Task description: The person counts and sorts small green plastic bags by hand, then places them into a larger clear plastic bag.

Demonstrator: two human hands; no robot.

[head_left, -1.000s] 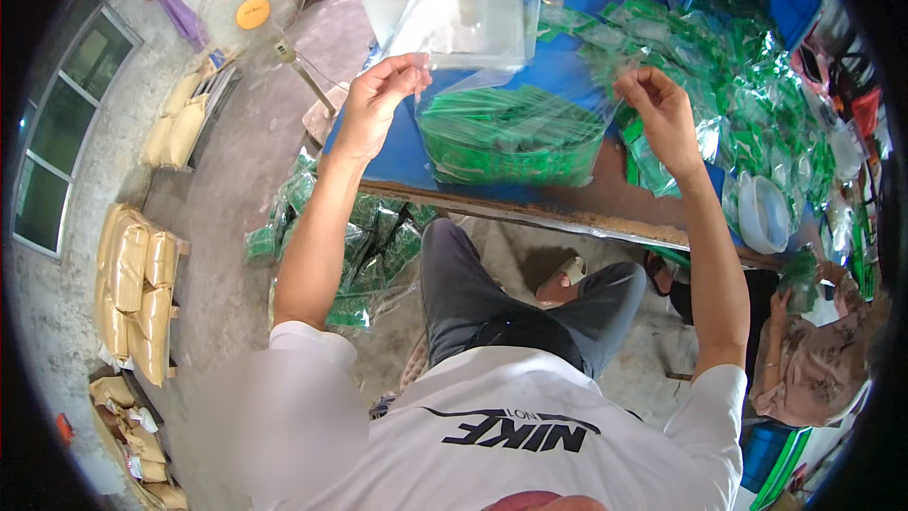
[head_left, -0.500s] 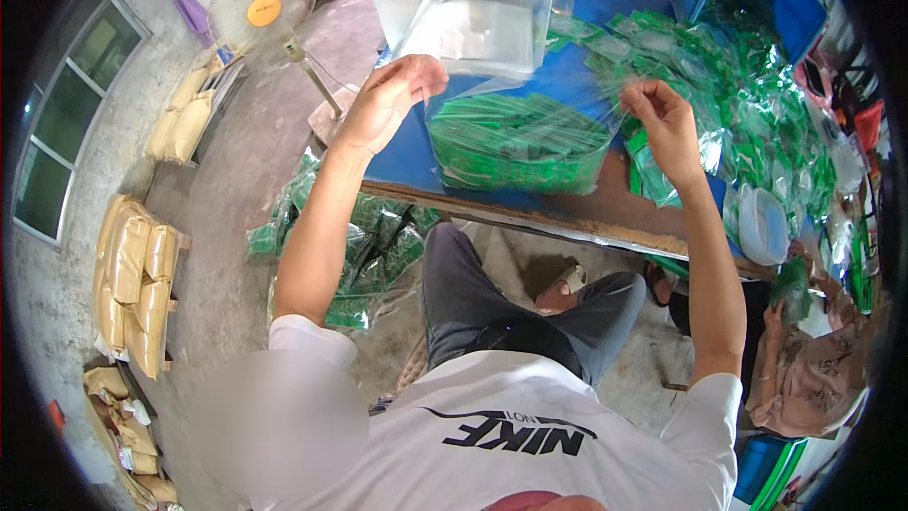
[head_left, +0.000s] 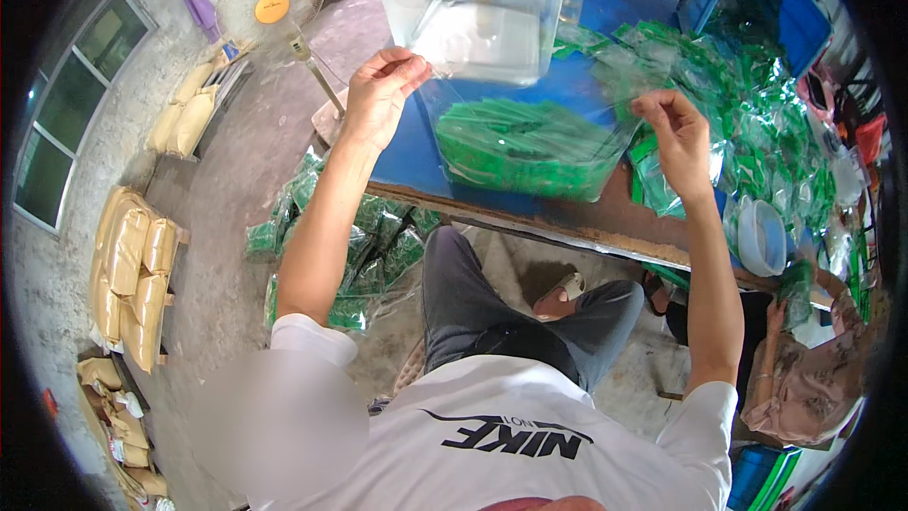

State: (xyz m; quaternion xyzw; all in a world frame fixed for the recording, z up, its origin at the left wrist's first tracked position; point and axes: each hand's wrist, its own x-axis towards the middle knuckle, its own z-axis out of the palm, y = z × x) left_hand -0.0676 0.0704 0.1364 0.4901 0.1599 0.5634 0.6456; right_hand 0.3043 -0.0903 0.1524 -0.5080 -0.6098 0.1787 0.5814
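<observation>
A large clear plastic bag (head_left: 530, 170), packed with several flat green packets (head_left: 520, 128), rests on the blue tabletop near its front edge. Thumb and fingers of my left hand (head_left: 380, 102) pinch the bag's upper left corner. At the opposite upper corner my right hand (head_left: 679, 137) is closed on the thin film. Between the two hands the see-through upper part of the bag is drawn out wide above the packets. Whether its mouth is parted I cannot tell.
A translucent box (head_left: 473, 14) stands behind the bag. Loose green packets (head_left: 757, 123) are heaped at the right, near a white bowl (head_left: 761, 237). More filled bags (head_left: 374, 260) lie on the floor by the table. A fan (head_left: 271, 8) stands left; a co-worker's arm (head_left: 768, 345) shows right.
My left fingers have closed in to a pinch on the bag's corner. My right hand is slightly lower and farther right, and the film looks tauter and smoother.
</observation>
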